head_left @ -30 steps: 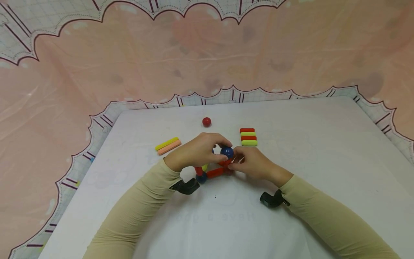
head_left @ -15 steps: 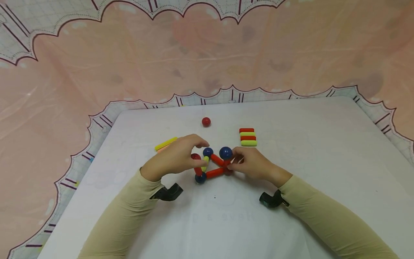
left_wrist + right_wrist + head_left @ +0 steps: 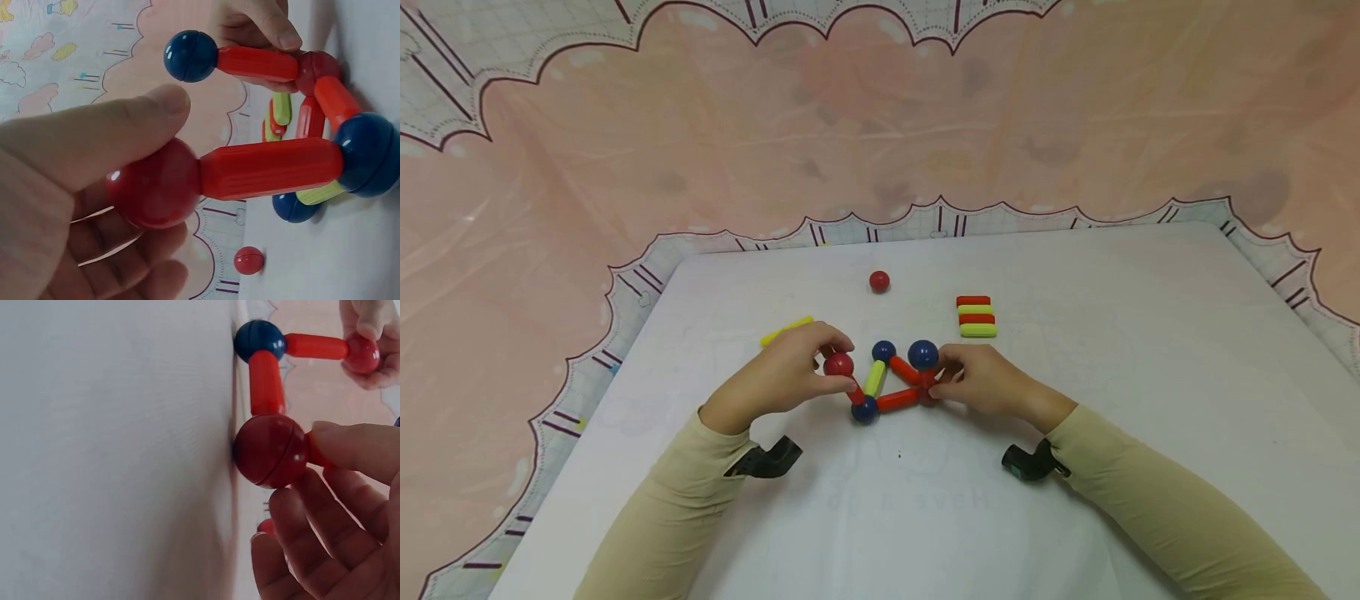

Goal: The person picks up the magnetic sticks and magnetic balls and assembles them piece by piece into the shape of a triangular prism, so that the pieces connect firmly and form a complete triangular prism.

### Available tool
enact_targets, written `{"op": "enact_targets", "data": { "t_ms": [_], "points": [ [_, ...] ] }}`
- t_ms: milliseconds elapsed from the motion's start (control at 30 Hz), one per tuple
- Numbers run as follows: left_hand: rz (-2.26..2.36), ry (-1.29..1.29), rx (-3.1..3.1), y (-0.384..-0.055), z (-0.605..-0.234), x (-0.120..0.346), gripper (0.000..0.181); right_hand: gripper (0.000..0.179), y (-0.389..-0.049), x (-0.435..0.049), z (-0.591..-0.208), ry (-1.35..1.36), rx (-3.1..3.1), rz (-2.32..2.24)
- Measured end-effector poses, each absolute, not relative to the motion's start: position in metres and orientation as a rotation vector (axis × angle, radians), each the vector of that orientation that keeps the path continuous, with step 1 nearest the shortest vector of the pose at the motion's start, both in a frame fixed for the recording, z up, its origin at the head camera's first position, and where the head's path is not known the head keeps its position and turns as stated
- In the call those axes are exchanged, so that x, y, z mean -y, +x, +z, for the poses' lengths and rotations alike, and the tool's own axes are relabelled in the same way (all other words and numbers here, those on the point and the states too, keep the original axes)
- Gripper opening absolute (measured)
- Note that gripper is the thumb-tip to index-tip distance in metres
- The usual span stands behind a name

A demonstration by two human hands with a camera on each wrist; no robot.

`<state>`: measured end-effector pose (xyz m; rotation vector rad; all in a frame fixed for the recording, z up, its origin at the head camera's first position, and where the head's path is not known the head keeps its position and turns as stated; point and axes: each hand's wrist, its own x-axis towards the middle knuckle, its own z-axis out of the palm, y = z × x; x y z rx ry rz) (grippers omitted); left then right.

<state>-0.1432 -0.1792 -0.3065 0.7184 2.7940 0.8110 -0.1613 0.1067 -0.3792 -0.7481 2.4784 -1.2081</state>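
Observation:
A triangle of magnetic rods and balls lies on the white table: two red rods and a yellow-green rod (image 3: 875, 378) join a near blue ball (image 3: 865, 409), a far blue ball (image 3: 883, 352) and a dark red ball (image 3: 272, 450). My left hand (image 3: 786, 367) holds a red ball (image 3: 159, 184) between thumb and fingers, atop a red rod (image 3: 275, 169) that rises from the near blue ball, tilted left. With thumb and fingers, my right hand (image 3: 992, 379) pinches an upright red rod (image 3: 259, 64) on the dark red corner ball; another blue ball (image 3: 923, 354) caps it.
A loose red ball (image 3: 879, 282) sits behind the triangle. Several short red and yellow-green rods (image 3: 977, 319) lie side by side at the back right. A yellow rod (image 3: 784, 332) shows partly behind my left hand. A patterned cloth (image 3: 880, 133) hangs beyond the table.
My left hand has left the blue ball at the right, moved left and taken hold of the red ball. That ball and its rod now tilt further left. My right hand stays put.

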Motion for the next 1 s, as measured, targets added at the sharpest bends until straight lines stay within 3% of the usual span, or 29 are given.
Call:
{"op": "enact_targets", "data": {
  "t_ms": [733, 1000],
  "points": [
    [0.782, 0.728, -2.929, -0.152, -0.319, 0.185, 0.039, 0.020, -0.151, -0.089, -0.385, -0.803, -2.383, -1.141],
    [0.924, 0.735, -2.890, -0.151, -0.323, 0.192, 0.037, 0.022, -0.163, -0.090, -0.378, -0.731, -2.424, -1.114]
  ]
}}
